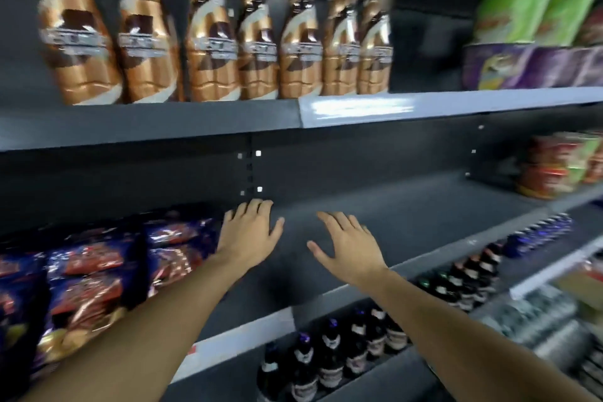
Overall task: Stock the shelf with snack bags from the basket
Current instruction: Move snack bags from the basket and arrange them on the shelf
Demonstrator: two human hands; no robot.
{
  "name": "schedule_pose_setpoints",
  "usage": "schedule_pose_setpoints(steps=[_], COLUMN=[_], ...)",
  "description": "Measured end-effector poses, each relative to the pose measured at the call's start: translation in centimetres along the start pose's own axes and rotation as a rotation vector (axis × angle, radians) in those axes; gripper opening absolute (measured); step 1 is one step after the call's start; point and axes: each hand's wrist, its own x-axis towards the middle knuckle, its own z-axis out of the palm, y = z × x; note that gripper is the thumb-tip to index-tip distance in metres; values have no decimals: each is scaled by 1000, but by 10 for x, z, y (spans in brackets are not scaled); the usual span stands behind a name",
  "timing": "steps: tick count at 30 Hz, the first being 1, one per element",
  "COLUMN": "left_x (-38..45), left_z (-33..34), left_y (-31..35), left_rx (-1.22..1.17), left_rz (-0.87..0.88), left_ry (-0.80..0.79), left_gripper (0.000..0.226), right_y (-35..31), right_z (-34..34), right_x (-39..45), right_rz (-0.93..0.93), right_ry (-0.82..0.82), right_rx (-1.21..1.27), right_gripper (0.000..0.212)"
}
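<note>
Both hands are empty, fingers spread: left hand [249, 232] just beside the bags [94, 274] on the shelf [375, 215], right hand [350, 246] over its bare stretch. No basket shows. Such glossy bags are probably light, soft, slippery and crushable; best held gently by both side edges, never squeezed across the middle.

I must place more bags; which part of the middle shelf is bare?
Free: the middle shelf between the blue snack bags and the red packs; the left hand and right hand hover there. Crowded: the left end.
</note>
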Motion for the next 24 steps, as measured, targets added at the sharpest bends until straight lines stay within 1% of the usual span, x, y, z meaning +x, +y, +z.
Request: schedule_pose_setpoints(steps=[5,9,12,14,18,21,24], left_x=[32,42,39,35,30,28,30], left_z=[25,48,68,80,101,120,148], left_y=[160,292,381,435,525,573,611], left_rx=[-177,-312,-448,-527,-584,-593,-573], left_rz=[214,367,410,420,503,549,593], left_ry=[-26,-109,-168,-202,-256,-289,-332], left_gripper=[55,55,53,51,53,53,52], right_y=[130,234,297,332,389,423,457], right_z=[-52,-96,-124,-141,-164,-172,-164], right_x=[-65,-136,-191,-221,-270,-297,-318], right_rz=[241,456,608,692,764,825,884], right_ry=[48,96,102,95,114,121,108], right_rx=[-68,-108,-96,-81,-98,-126,-127], right_gripper=[69,67,62,64,62,61,61])
